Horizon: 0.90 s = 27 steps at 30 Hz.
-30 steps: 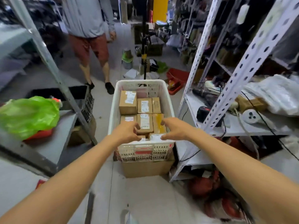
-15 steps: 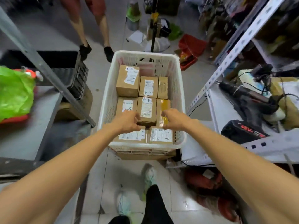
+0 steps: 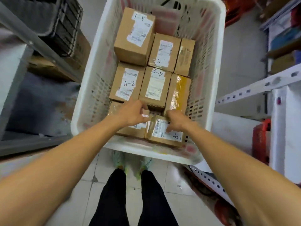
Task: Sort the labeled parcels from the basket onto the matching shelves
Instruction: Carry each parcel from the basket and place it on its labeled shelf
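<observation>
Black trousers (image 3: 112, 201) and two green shoes (image 3: 119, 160) stand on the pale tiled floor (image 3: 175, 201), just short of the near rim of a white lattice-walled plastic basket (image 3: 216, 51).

Eight brown cardboard parcels are visible in it, in three rows.
- **Near row, two:** the near-left parcel (image 3: 132, 131) and the near-right parcel (image 3: 162, 134), which has a white barcode label starting "A-".
- **Right hand (image 3: 176, 120):** its grip holds the near-right parcel, fingers curled over the far edge and thumb on the label.
- **Left hand (image 3: 132, 114):** it lies on the near-left parcel with fingers bent down at the far edge. I cannot tell whether its grip has closed.
- **Middle row, three:** the left A-2 parcel (image 3: 127, 83), the centre A-2 parcel (image 3: 155, 86) and a parcel wrapped in glossy yellow tape (image 3: 178, 93).
- **Far row, three:** a tall A-1 parcel (image 3: 134, 35), a lower A-1 parcel (image 3: 164, 52) and a narrow plain parcel (image 3: 184, 57).

Right of the basket runs a white perforated shelf rail (image 3: 260, 85), and left of it a grey metal shelf post (image 3: 37, 41).
</observation>
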### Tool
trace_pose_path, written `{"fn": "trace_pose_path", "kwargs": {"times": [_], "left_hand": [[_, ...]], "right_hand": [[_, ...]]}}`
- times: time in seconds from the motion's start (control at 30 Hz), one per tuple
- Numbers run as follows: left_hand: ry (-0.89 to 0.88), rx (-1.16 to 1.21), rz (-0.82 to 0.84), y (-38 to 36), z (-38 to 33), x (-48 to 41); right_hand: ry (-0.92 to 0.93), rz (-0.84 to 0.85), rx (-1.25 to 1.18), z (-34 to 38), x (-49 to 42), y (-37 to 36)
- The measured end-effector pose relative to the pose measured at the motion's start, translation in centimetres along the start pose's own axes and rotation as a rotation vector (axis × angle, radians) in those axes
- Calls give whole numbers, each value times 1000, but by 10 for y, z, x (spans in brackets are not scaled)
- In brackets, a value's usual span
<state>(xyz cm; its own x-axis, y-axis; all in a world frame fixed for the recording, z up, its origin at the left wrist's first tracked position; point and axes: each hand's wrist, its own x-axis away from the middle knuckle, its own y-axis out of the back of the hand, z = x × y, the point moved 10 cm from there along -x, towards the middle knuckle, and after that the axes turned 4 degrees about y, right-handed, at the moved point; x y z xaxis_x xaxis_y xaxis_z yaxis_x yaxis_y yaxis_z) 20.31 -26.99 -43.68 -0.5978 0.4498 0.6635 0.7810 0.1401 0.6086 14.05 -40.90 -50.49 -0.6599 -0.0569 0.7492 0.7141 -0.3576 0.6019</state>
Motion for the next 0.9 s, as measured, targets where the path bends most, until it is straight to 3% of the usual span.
{"fn": "trace_pose_path", "kwargs": {"times": [0.2,0.5,0.67,0.77,0.9], "left_hand": [[57,23,18,-7,26,-10],[38,2,5,2,27,-6],[23,26,-13,12,29,1],[28,29,-14,22,28,11],[30,20,-57,61,19,36]], "right_hand": [[-56,68,-184,-17,-5,-33],[-77,243,-38,-13,-19,-42],[-77,353,-261,-8,-14,-42],[-71,294,-333,-3,-5,-21],[-5,1,-707,15,11,41]]}}
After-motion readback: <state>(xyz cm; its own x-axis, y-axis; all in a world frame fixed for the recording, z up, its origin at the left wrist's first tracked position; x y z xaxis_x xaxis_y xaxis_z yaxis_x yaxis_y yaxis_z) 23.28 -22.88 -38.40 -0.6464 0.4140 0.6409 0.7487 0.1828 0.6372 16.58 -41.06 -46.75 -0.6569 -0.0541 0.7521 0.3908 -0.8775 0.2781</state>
